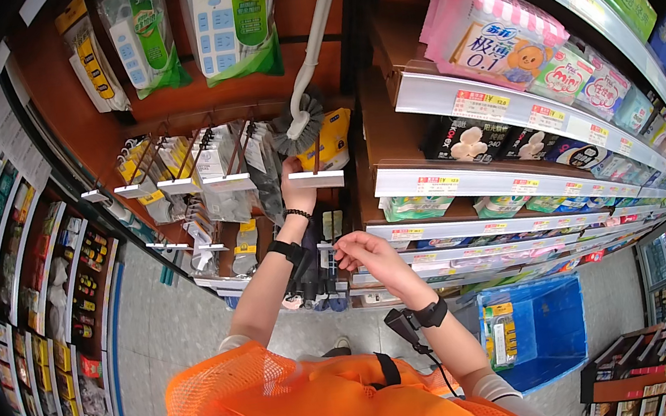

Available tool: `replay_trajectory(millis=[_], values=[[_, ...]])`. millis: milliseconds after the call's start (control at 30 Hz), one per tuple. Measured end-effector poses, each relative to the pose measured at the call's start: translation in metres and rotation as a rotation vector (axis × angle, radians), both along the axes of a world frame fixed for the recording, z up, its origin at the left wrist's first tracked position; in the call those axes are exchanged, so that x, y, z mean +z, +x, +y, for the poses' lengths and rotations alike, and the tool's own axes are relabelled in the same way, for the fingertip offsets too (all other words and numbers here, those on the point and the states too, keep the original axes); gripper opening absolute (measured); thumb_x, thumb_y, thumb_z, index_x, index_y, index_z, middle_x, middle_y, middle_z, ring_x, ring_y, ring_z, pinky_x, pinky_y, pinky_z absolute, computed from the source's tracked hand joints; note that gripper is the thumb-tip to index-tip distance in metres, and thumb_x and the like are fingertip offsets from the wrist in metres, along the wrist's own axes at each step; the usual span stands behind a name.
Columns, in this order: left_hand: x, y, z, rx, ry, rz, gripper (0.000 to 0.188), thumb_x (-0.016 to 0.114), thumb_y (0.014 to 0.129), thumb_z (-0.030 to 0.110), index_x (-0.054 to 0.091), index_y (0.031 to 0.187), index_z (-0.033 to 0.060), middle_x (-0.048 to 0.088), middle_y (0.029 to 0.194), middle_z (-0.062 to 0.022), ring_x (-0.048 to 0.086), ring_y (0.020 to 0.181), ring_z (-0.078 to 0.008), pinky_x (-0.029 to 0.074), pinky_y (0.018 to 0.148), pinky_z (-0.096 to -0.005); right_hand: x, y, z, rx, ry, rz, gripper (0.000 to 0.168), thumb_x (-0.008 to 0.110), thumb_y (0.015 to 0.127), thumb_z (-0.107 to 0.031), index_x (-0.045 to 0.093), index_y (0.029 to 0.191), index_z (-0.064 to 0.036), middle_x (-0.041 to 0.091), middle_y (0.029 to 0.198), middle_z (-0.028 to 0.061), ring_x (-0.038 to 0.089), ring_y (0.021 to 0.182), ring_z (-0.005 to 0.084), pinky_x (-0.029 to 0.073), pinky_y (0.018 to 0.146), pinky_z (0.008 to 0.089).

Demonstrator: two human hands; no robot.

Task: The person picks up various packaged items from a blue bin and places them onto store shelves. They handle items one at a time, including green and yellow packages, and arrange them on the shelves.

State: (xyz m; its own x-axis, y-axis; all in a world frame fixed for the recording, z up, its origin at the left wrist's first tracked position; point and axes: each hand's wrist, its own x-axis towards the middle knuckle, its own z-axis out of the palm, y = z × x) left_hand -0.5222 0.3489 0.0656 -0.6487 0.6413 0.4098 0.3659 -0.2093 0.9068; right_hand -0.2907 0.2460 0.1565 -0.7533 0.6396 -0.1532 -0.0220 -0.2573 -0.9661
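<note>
My left hand (297, 188) reaches up to the metal display hook at the right end of the rack. It grips the lower left of a yellow package (327, 140); the hook's white label holder (316, 179) hides part of the hand. Just above is a grey-bristled round brush (299, 125) with a long pale handle. Lower and to the right, my right hand (373, 261) is loosely curled, with nothing visible in its fingers. Its fingertips are close to a small label holder (325, 247) on a lower hook.
Packaged goods (221, 172) hang on several hooks to the left, below bagged power strips (224, 26). Shelves of pads (494, 38) project at the right. A blue crate (540, 322) holding a yellow-labelled package (501, 337) stands on the floor. Another shelf unit (57, 320) lines the left.
</note>
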Motion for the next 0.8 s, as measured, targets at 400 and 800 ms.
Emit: replay_trajectory(millis=[400, 800], values=[[0.050, 0.028, -0.093, -0.365, 0.079, -0.473, 0.037, 0.057, 0.095, 0.008, 0.040, 0.125, -0.0050, 0.057, 0.119, -0.0140, 0.054, 0.110, -0.0157, 0.043, 0.093, -0.0265, -0.005, -0.014, 0.006, -0.207, -0.047, -0.020, 0.046, 0.057, 0.096, -0.032, 0.046, 0.125, 0.002, 0.057, 0.123, 0.0146, 0.056, 0.114, 0.0201, 0.044, 0.099, 0.0309], [0.094, 0.049, -0.193, -0.515, -0.116, -0.422, 0.029, 0.054, 0.097, 0.014, 0.050, 0.121, -0.0017, 0.060, 0.115, -0.0065, 0.056, 0.102, -0.0095, 0.046, 0.087, -0.0239, 0.000, 0.012, -0.022, -0.005, -0.249, -0.261, 0.066, 0.057, 0.089, -0.055, 0.059, 0.107, 0.008, 0.067, 0.103, 0.0175, 0.067, 0.094, 0.0200, 0.050, 0.085, 0.0272]])
